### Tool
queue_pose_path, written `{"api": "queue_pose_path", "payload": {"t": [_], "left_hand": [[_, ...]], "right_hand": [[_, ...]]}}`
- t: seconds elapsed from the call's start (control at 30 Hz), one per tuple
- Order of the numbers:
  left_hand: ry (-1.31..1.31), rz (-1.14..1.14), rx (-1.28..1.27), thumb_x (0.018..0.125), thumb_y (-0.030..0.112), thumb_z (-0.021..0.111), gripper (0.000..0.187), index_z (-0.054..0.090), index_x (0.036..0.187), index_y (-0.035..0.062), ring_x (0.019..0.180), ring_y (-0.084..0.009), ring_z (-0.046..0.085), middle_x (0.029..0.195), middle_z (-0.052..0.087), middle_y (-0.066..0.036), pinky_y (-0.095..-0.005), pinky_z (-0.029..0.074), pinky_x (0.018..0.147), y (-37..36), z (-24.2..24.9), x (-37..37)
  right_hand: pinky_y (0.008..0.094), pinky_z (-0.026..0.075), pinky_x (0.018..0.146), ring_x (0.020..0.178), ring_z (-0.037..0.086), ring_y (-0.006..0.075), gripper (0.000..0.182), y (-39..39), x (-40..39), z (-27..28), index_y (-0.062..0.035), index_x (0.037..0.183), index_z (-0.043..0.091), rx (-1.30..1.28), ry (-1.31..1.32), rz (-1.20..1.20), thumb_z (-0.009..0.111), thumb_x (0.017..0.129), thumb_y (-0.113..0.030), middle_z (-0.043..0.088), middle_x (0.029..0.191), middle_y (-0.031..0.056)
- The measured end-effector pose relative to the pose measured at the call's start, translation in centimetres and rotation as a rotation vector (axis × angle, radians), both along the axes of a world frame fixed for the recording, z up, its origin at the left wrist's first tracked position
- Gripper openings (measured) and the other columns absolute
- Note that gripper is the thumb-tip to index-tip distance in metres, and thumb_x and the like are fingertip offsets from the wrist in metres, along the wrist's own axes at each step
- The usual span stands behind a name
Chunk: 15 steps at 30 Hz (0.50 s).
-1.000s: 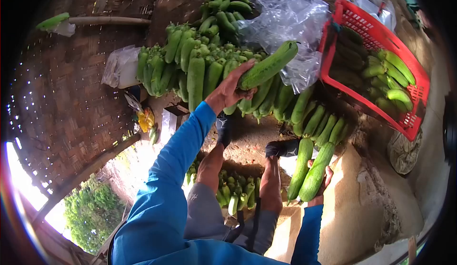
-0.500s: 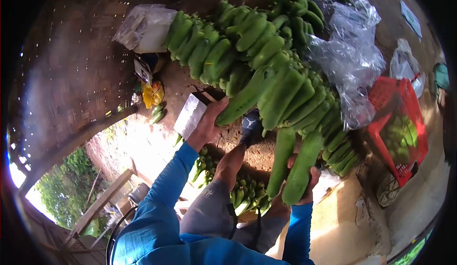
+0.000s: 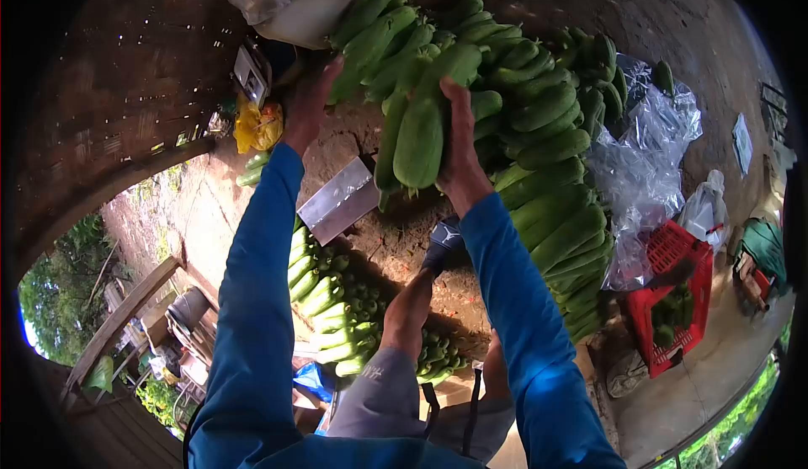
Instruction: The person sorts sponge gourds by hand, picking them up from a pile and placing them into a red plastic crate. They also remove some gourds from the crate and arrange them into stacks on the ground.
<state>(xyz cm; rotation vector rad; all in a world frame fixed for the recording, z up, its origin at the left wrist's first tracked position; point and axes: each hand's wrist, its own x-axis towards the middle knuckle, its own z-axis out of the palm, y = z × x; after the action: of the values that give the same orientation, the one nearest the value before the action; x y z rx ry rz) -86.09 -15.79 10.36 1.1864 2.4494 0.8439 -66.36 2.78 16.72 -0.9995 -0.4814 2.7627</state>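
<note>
Long green cucumbers [image 3: 547, 107] lie stacked in rows in a large heap ahead of me. My right hand [image 3: 465, 153] is at the near side of the heap, its fingers along the side of a thick cucumber [image 3: 418, 142] that points down toward me. A slimmer cucumber [image 3: 387, 153] lies against that one on the left. My left hand [image 3: 311, 105] reaches to the left end of the heap, fingers stretched out beside the end cucumbers [image 3: 347, 86], with nothing visible in it. Below it stands a silvery box-like block [image 3: 339, 201].
More cucumbers [image 3: 332, 309] lie on the ground by my legs. Clear plastic sheeting [image 3: 644, 149] and a red crate [image 3: 703, 301] with green produce are at the right. A yellow bag [image 3: 257, 125] lies left, under a woven wall [image 3: 126, 73].
Both hands have moved up and forward to the heap, the right one from low beside my leg, carrying cucumbers. The left hand has let go of its cucumber. The view has shifted.
</note>
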Motion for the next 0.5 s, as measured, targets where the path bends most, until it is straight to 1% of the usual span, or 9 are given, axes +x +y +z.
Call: {"api": "queue_pose_path", "payload": {"t": [0.1,0.17,0.2,0.23,0.3,0.33,0.37,0.47,0.5], "left_hand": [[-0.465,0.151,0.142,0.093,0.052,0.049,0.062,0.052,0.138,0.0096,0.134,-0.0212,0.041,0.142,0.05,-0.009,-0.0363,0.027,0.111,3.1,0.3,-2.9],[-0.702,0.418,-0.036,0.093,0.052,0.05,0.06,0.053,0.137,0.0113,0.132,-0.0219,0.043,0.139,0.052,-0.01,-0.0364,0.029,0.111,5.2,1.3,-3.8],[-0.561,0.212,0.056,0.089,0.055,0.054,0.067,0.052,0.137,0.0091,0.129,-0.0221,0.046,0.136,0.054,-0.009,-0.0364,0.033,0.107,4.6,-0.2,-4.9],[-0.57,0.217,0.058,0.089,0.055,0.054,0.067,0.052,0.137,0.0091,0.129,-0.0221,0.046,0.136,0.054,-0.009,-0.0364,0.033,0.107,4.8,-1.4,-5.6],[-0.624,0.214,-0.121,0.087,0.062,0.051,0.069,0.045,0.142,0.0205,0.122,-0.0207,0.046,0.136,0.049,-0.004,-0.0449,0.039,0.094,4.8,-3.7,-5.9],[-0.634,0.214,-0.304,0.09,0.061,0.048,0.068,0.04,0.146,0.0232,0.126,-0.021,0.044,0.138,0.049,-0.004,-0.0447,0.039,0.096,5.7,-3.8,-5.7],[-0.642,0.221,-0.309,0.09,0.061,0.048,0.068,0.04,0.146,0.0232,0.126,-0.021,0.044,0.138,0.049,-0.004,-0.0447,0.039,0.096,6.0,-3.9,-4.9],[-0.749,0.203,-0.215,0.09,0.054,0.056,0.071,0.04,0.144,0.0098,0.123,-0.0235,0.052,0.135,0.052,-0.016,-0.0355,0.04,0.101,6.4,-5.3,-4.0],[-0.677,0.178,-0.234,0.091,0.053,0.056,0.069,0.041,0.144,0.0101,0.121,-0.0237,0.053,0.135,0.053,-0.015,-0.0346,0.041,0.1,6.7,-5.7,-3.9]], "right_hand": [[0.035,0.052,0.076,0.09,0.062,0.0184,0.06,0.2,-5.0,-3.6,-0.0088,0.119,0.057,0.032,0.025,0.076,0.059,0.084,-0.058,0.063,0.1,0.0058],[0.0356,0.052,0.078,0.092,0.062,0.0192,0.058,0.2,-7.0,-5.3,-0.0086,0.119,0.057,0.074,0.057,0.031,0.058,0.086,-0.056,0.063,0.102,0.0063],[0.0363,0.051,0.079,0.094,0.062,0.02,0.056,0.2,-7.9,-6.0,-0.0084,0.12,0.057,0.114,0.102,-0.012,0.056,0.087,-0.054,0.064,0.104,0.0067],[0.0363,0.051,0.079,0.094,0.062,0.02,0.056,0.5,-8.8,-6.9,-0.0084,0.12,0.057,0.115,0.094,-0.007,0.056,0.087,-0.054,0.064,0.104,0.0067],[0.0412,0.051,0.084,0.099,0.061,0.0237,0.052,1.0,-9.5,-8.4,-0.0116,0.121,0.054,0.046,0.048,0.061,0.056,0.087,-0.052,0.061,0.109,0.0096],[0.0417,0.048,0.091,0.106,0.058,0.0239,0.049,0.6,-9.0,-8.1,-0.0131,0.122,0.054,0.095,-0.042,0.013,0.06,0.087,-0.047,0.06,0.116,0.0096],[0.0417,0.048,0.091,0.106,0.058,0.0239,0.049,0.4,-9.2,-7.9,-0.0131,0.122,0.054,0.089,-0.05,0.02,0.06,0.087,-0.047,0.06,0.116,0.0096],[0.042,0.048,0.093,0.113,0.056,0.0244,0.049,-0.2,-9.5,-9.7,-0.0144,0.123,0.054,0.06,-0.105,0.014,0.065,0.085,-0.043,0.058,0.123,0.0094],[0.0429,0.05,0.089,0.107,0.059,0.0256,0.05,-1.0,-8.9,-12.2,-0.0117,0.125,0.054,0.49,0.108,-0.06,0.062,0.088,-0.044,0.059,0.12,0.0115]]}}
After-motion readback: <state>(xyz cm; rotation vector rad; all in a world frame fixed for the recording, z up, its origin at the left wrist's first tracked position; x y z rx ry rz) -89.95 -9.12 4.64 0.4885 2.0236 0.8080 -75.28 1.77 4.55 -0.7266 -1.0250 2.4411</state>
